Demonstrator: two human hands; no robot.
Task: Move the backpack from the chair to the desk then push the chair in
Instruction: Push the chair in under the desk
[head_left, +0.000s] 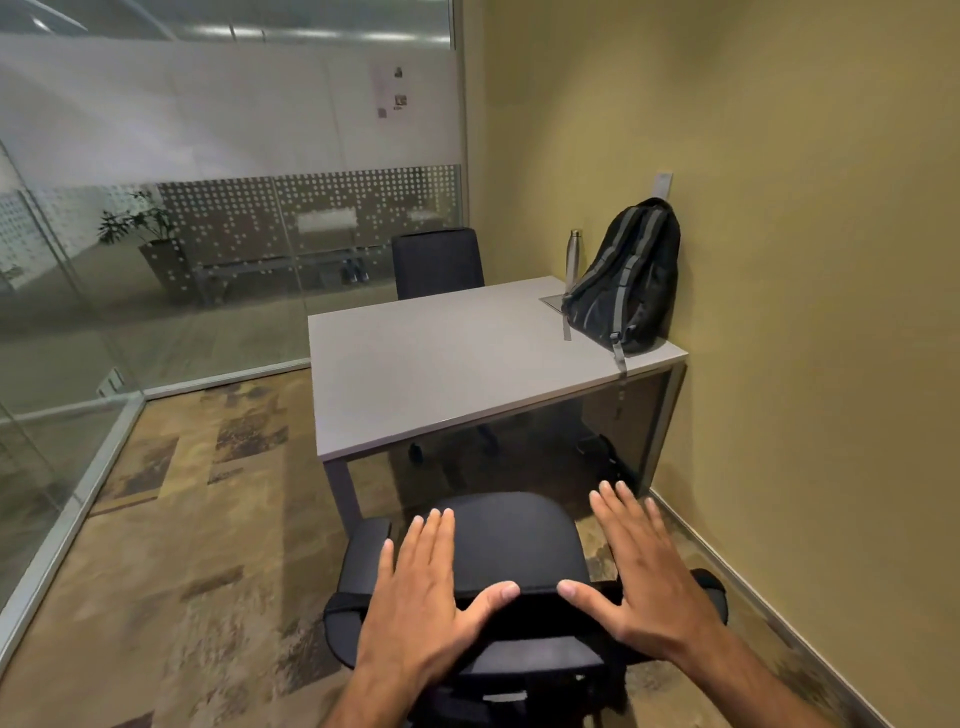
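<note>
A black backpack (626, 275) with grey straps stands on the far right corner of the grey desk (441, 364), leaning on the yellow wall. One strap hangs over the desk's edge. Below me is a black office chair (511, 540), a short way back from the desk's near edge. My left hand (426, 592) and my right hand (636, 577) lie flat over the top of its backrest, fingers spread, thumbs pointing at each other. Neither hand holds anything.
A steel bottle (572, 254) stands behind the backpack. A second black chair (438, 262) sits at the desk's far side. A glass partition (156, 260) closes off the left and back; the yellow wall (805, 260) runs along the right. Patterned carpet (182, 545) lies to the left.
</note>
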